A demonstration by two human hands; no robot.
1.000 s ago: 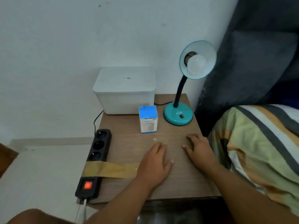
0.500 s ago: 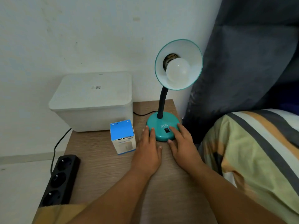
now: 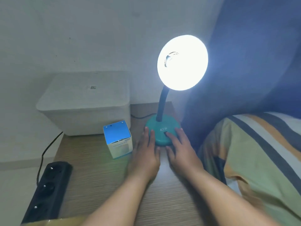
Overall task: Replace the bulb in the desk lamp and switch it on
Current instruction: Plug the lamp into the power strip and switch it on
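- Lamp (image 3: 162, 132) stood lit at the back right of the table (image 3: 101, 181), its teal round base taken here as the landmark.
- From the base a dark bendy neck rose to the round shade (image 3: 182, 62), which glared so white that the bulb inside could hardly be made out; only a small dark patch of the socket showed in the glow.
- The left hand (image 3: 145, 154) lay flat on the table just left of the base, palm down, fingers (image 3: 146, 132) straight and together, their tips touching the base's left edge; it gripped nothing.
- The right hand (image 3: 182, 152) lay on the near right side of the base, fingers spread loosely, with one fingertip resting at the dark switch (image 3: 165, 133) on the base's top; it held nothing either.
- A small blue-topped white bulb box (image 3: 118, 139) stood upright on the table left of the base, beyond the left hand and apart from it.
- A white lidded storage box (image 3: 84, 103) sat behind and left of the base, against the wall.
- A black power strip (image 3: 47, 191) lay far left of the base, along the table's left edge, with a black cord running up behind it.
- Striped bedding (image 3: 260, 160) lay right of the base, and a dark curtain (image 3: 254, 62) hung behind that.
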